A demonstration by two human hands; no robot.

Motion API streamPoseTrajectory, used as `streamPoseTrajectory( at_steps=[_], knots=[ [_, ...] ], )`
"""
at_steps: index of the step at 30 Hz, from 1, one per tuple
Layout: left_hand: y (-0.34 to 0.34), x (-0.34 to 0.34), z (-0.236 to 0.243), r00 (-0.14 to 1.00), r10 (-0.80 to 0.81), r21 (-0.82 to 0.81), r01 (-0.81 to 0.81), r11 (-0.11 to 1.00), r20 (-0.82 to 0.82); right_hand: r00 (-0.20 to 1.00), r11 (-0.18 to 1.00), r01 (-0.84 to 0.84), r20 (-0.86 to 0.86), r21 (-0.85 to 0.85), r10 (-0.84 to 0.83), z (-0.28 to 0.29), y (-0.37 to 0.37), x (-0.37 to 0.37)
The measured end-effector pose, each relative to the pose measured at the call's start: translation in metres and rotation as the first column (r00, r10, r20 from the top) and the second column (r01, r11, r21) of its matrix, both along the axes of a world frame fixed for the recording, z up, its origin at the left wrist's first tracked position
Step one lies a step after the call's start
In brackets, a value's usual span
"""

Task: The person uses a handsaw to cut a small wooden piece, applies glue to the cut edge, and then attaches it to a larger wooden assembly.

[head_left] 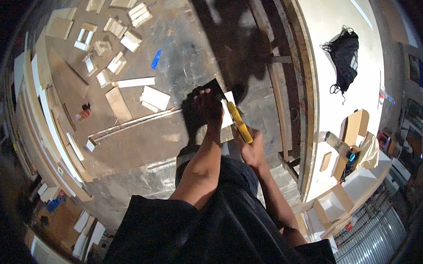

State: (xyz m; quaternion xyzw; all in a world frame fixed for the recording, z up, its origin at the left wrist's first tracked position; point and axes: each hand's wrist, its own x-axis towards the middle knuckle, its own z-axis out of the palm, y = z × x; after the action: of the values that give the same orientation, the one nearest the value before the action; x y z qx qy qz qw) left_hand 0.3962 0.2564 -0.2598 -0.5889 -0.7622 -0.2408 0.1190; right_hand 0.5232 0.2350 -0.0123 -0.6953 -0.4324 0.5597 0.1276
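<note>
In the middle of the view my right hand (251,146) is wrapped around a long yellow tool (240,122), perhaps a handle; its kind is not clear. A dark flat piece (216,87) lies in line with its far end, and whether the two are joined cannot be told. My left hand (208,104), mostly in shadow, is closed beside that dark piece, its fingertips curled. What it grips is hidden. Beneath and between both hands shows a white-faced board (227,115), partly covered by the tool and fingers.
Several small wooden frames and blocks (115,28) lie scattered at the far left, near a blue scrap (156,59). A long wooden strip (132,123) crosses the floor. On the right, a white-topped table (323,136) carries black cloth (343,55) and an open cardboard box (355,125).
</note>
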Motion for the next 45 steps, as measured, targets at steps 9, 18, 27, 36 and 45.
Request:
streamPoseTrajectory(
  at_steps=[9,18,27,36,45],
  knots=[
    [-0.038,-0.015,-0.035,0.566,-0.511,-0.732,-0.273,0.624,-0.647,0.988,0.984,0.152,-0.051,0.094,-0.147,0.006,-0.021,0.003],
    [0.006,-0.009,0.056,0.986,0.116,-0.409,-0.059,0.911,0.117,0.983,0.991,0.131,-0.135,0.018,-0.127,0.075,-0.042,0.020],
    [0.001,-0.027,0.020,0.981,-0.168,-0.387,0.118,0.914,-0.098,0.988,0.995,0.101,-0.116,-0.019,-0.102,0.044,-0.031,0.005],
    [0.006,-0.016,0.022,0.998,-0.053,-0.397,0.043,0.917,-0.014,0.989,0.990,0.144,-0.020,0.007,-0.144,0.010,-0.026,0.000],
    [0.021,-0.007,0.065,0.975,-0.217,-0.396,0.182,0.900,-0.046,0.981,0.981,0.190,-0.041,0.029,-0.189,0.050,-0.040,0.004]
  ],
)
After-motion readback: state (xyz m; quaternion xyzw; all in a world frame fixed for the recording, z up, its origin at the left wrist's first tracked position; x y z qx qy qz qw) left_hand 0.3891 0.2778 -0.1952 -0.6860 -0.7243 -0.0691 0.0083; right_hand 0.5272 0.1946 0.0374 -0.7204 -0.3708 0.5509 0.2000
